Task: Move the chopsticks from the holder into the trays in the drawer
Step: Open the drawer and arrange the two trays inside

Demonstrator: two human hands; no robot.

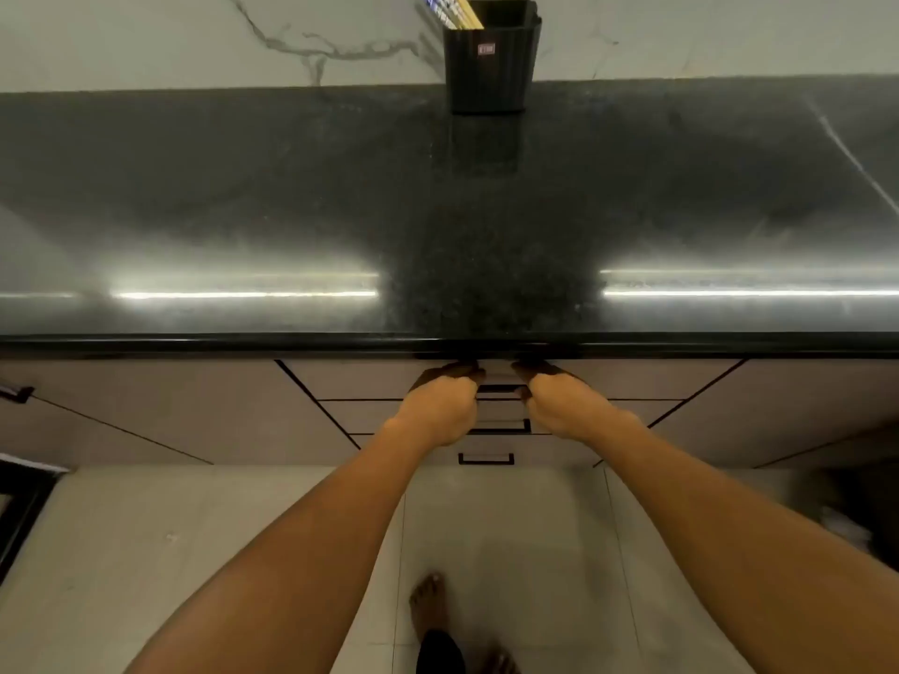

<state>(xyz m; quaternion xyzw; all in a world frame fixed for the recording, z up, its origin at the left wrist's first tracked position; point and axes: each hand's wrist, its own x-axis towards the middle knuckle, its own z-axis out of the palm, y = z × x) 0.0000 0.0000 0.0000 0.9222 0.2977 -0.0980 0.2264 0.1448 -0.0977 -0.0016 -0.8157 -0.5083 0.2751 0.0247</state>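
Observation:
A black ribbed holder [489,65] stands at the back of the dark countertop, against the wall. Several chopsticks [457,9] with yellow and blue-patterned ends lean left out of it. Below the counter's front edge is the top drawer [360,379], and it is closed. My left hand [440,406] and my right hand [564,406] sit side by side on the drawer front, fingers curled over its top edge under the counter lip. The fingertips are hidden in shadow. No trays are in view.
The polished black countertop [292,187] spans the whole width, with a marble wall [194,36] behind it. Two more drawers with black bar handles [486,458] lie below the top one. My bare feet [428,600] stand on the tiled floor.

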